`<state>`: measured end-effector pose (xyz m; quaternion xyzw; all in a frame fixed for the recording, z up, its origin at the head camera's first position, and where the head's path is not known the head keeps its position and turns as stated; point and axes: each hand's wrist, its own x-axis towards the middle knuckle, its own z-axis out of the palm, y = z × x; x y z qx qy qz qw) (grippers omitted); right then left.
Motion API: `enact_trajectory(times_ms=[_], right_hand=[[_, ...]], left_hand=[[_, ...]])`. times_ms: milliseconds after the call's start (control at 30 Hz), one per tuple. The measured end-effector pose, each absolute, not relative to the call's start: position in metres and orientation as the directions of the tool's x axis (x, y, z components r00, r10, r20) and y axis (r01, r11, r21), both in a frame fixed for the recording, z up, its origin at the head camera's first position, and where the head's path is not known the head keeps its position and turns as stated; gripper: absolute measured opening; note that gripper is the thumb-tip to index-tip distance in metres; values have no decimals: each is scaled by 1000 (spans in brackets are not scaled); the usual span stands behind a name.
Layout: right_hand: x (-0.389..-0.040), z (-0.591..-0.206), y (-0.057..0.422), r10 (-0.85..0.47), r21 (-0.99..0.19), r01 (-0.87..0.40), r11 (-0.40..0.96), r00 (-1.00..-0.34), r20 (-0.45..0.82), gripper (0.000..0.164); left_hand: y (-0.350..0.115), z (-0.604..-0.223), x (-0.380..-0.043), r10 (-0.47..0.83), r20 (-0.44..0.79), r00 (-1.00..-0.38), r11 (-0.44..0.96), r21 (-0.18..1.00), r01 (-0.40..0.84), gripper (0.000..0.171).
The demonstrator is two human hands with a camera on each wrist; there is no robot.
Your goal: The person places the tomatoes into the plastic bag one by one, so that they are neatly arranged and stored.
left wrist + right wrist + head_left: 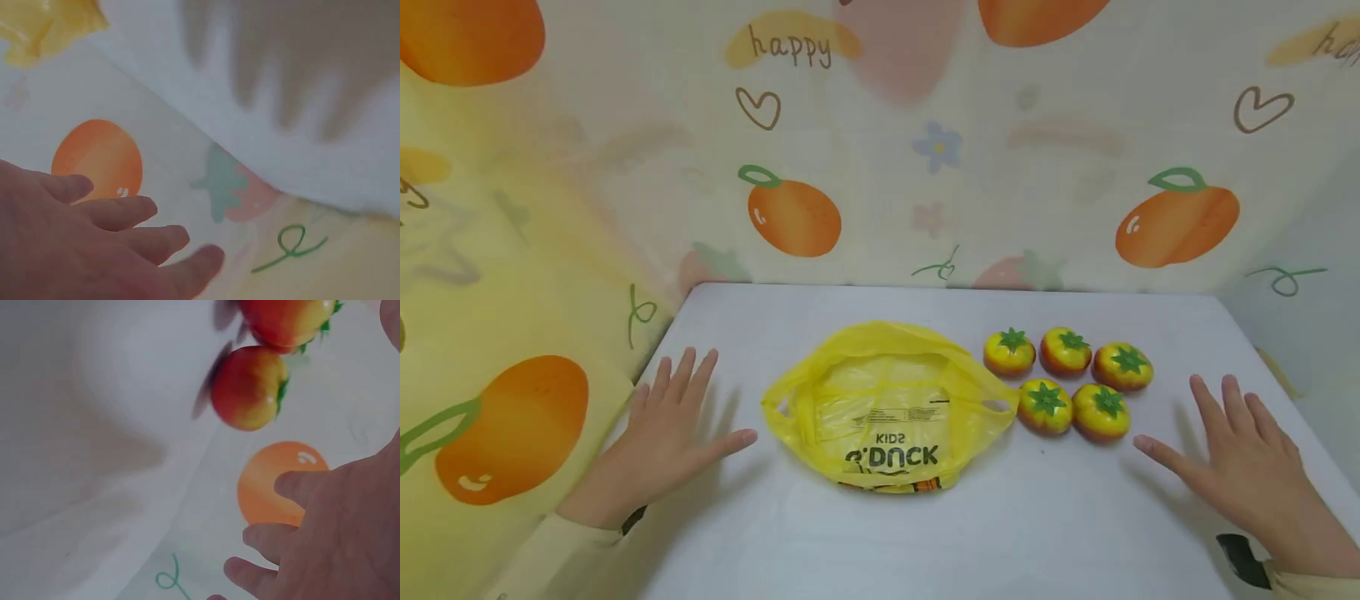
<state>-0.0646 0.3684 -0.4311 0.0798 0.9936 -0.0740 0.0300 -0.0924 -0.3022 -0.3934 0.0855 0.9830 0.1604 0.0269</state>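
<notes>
A yellow plastic bag lies in the middle of the white table, its mouth spread wide and dark lettering showing inside. Just right of it sit several toy persimmon-like fruits, yellow and red with green star-shaped tops, grouped in two rows. My left hand hovers left of the bag, fingers spread, touching nothing. On the other side, my right hand is held to the right of the fruits with its fingers extended, also apart from everything. The right wrist view shows two fruits beyond that hand; a bag corner appears in the left wrist view.
A white-covered table lies under everything. Behind it and along the left hangs a pale curtain printed with oranges, hearts and writing. Both hands cast shadows on the tabletop.
</notes>
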Motion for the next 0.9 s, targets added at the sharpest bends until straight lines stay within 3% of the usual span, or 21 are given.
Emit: enact_trajectory(times_ms=[300,633,900], right_hand=[[-91,-419,357,100,-172,112,979,-992,-76,128],[-130,-396,337,50,-249,90,964,-985,-164,124],[-150,-388,335,31,-309,95,946,-979,-203,117]], left_hand=[[-275,-394,-114,189,-84,-978,881,454,131,111],[-246,-375,-137,235,-70,-969,842,512,167,109],[-232,-369,-148,285,-150,-947,817,555,157,101]])
